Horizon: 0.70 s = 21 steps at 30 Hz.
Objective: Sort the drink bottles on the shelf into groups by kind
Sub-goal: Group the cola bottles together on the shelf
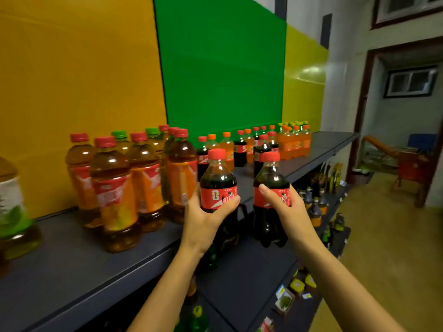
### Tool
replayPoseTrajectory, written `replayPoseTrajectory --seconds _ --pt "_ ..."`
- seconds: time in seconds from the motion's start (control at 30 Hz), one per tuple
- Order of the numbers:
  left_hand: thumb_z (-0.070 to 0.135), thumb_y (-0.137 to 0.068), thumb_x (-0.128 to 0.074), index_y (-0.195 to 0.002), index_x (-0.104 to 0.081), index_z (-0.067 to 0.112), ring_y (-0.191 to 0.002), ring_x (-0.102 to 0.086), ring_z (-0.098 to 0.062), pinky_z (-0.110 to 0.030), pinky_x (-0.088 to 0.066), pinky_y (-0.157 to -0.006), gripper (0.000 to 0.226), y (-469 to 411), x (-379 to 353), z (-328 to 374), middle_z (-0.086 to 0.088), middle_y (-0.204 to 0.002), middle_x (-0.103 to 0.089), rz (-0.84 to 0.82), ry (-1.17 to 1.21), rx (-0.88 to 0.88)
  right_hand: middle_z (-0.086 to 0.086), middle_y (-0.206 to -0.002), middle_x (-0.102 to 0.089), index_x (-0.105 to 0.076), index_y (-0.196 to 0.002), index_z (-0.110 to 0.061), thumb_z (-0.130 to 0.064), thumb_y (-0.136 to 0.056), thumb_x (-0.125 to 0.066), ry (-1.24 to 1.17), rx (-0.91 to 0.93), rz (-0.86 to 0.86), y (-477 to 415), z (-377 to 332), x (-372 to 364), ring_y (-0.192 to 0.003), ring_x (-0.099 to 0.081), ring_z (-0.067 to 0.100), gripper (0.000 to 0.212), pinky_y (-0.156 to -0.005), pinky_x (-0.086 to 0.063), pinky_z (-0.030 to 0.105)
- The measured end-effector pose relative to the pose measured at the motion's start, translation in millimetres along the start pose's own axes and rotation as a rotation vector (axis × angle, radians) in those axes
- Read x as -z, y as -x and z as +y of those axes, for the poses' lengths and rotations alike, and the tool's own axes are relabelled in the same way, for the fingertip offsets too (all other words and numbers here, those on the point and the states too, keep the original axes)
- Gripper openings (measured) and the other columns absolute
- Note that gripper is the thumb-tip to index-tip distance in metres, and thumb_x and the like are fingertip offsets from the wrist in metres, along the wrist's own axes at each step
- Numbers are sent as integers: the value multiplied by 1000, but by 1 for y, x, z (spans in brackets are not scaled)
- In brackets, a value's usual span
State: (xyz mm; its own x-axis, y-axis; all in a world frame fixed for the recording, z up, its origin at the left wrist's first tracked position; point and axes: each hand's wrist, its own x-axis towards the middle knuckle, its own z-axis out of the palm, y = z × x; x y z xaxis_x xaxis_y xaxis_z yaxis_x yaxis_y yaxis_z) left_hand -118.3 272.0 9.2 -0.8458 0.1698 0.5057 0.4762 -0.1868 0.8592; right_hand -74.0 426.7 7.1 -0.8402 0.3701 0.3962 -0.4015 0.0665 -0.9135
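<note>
My left hand (206, 216) grips a cola bottle (218, 180) with a red cap and red label, held upright in front of the shelf's edge. A second, like cola bottle (271, 178) is in my right hand (285, 207), level with the first and a little to its right. Both bottles hang just off the grey top shelf (72, 255). On it, at the left, stands a group of amber tea bottles (134, 178) with red or green caps. Further back are more cola bottles (239, 149) and orange soda bottles (294, 142).
A large green-labelled bottle (12, 207) stands at the far left edge. Coloured panels back the shelf. Lower shelves (251, 279) hold other bottles and small packets. To the right lie open floor, a doorway and a red frame (412, 168).
</note>
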Motion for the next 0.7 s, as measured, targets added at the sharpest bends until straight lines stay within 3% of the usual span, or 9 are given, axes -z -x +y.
replayPoseTrajectory --seconds 0.07,0.27,0.4,0.53,0.7 --pt "25 -61 -81 -105 -59 25 -79 -67 -4 -12 -49 -63 49 -15 -30 -14 2 -95 -67 4 9 4 -3 -99 -70 -61 -104 -33 -52 -62 -68 21 0 13 -21 6 30 -91 -67 11 47 -78 -54 30" --pt "27 -62 -81 -98 -56 34 -80 -65 -1 -13 -51 -65 44 -58 -105 -56 7 -95 -66 66 -22 12 -4 -101 -67 -58 -108 -31 -44 -71 -67 67 3 -14 -84 25 107 -86 -66 6 41 -66 -50 18" --pt "24 -70 -76 -99 -55 33 -86 -64 -8 -13 -51 -66 37 -87 -140 -81 5 -97 -65 139 -50 18 -4 -102 -65 -57 -108 -30 -47 -68 -66 72 -1 -26 -126 40 139 -91 -65 10 44 -71 -48 21" --pt "23 -69 -78 -97 -52 37 -88 -63 -4 -16 -48 -70 41 -121 -165 -105 10 -98 -64 197 -106 -1 -5 -101 -65 -56 -104 -33 -51 -61 -67 60 -1 -34 -171 57 156 -92 -65 11 48 -72 -51 24" --pt "26 -66 -80 -106 -51 34 -86 -62 4 -14 -47 -70 50 -164 -185 -138 14 -99 -63 266 -170 -23 -10 -100 -67 -57 -107 -33 -53 -61 -69 82 28 -78 -233 86 164 -92 -66 6 51 -85 -54 34"
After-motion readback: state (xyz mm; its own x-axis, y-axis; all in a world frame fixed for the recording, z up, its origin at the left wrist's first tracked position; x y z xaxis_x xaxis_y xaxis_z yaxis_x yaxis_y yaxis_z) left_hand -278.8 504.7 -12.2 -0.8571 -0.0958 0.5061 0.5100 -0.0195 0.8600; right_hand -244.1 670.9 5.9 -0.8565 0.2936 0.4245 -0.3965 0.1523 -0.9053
